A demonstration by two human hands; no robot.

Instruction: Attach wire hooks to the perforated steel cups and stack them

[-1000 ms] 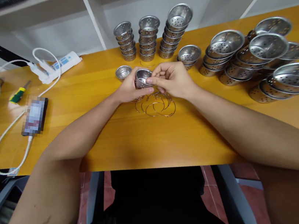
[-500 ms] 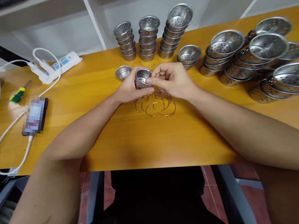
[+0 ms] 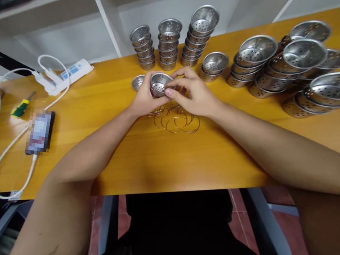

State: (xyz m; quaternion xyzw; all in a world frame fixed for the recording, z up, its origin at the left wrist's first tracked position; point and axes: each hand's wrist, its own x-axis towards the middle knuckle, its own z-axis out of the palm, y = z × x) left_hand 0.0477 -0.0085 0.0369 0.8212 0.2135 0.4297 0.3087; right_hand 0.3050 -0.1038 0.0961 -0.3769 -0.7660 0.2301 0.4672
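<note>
My left hand (image 3: 147,99) is closed around a small perforated metal cup (image 3: 159,84), its thumb along the near side. The cup's mouth faces up toward me, and small holes show in its bottom. At the cup's right rim is my right hand (image 3: 191,90), thumb and fingers bent against the edge; whether a wire lies between them is hidden. Below both hands, several thin wire rings (image 3: 177,122) lie loosely overlapped on the table. Another small cup (image 3: 137,82) stands just left of the held one, partly behind my left hand.
Stacks of perforated cups (image 3: 169,45) line the back edge, with larger stacks (image 3: 300,101) at the right. On the left are a white power strip (image 3: 69,75), a screwdriver (image 3: 20,108), and a phone (image 3: 39,132) on a white cable. Shelving (image 3: 109,22) stands behind the table (image 3: 184,159).
The held cup has shifted slightly left and up and tilted more toward me. My right hand's fingers have spread a little and moved along with the cup's rim.
</note>
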